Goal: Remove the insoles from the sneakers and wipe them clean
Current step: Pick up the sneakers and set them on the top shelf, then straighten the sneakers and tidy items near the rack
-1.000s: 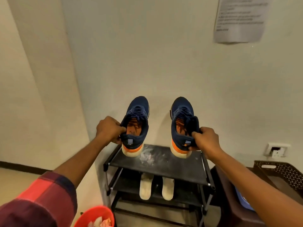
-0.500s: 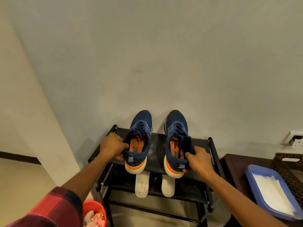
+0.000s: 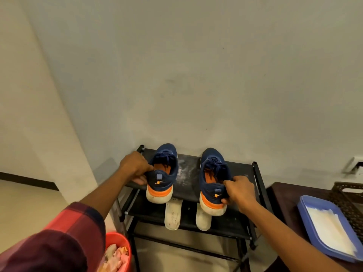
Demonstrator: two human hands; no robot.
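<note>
Looking down from the head camera, two navy sneakers with orange-and-white heels sit toes to the wall over the top shelf [image 3: 186,173] of a black shoe rack, heels jutting past its front edge. The left hand [image 3: 135,167] grips the left sneaker [image 3: 163,173] at the left side of its heel collar, fingers curled round the rim. The right hand [image 3: 238,190] pinches the right side of the right sneaker [image 3: 214,181] at its heel collar, thumb on the outside. An orange insole [image 3: 164,168] shows inside the left sneaker, and a second orange insole [image 3: 209,176] lies in the right one. Whether the soles bear on the shelf I cannot tell.

On the shelf below lie two white shoes [image 3: 172,214], ends poking forward. A red bucket [image 3: 117,240] holding crumpled cloths stands at lower left. At right a dark bench [image 3: 282,197] carries a blue tray [image 3: 306,205] with a white cloth [image 3: 332,230] in it, just beside a black perforated basket [image 3: 349,195].
</note>
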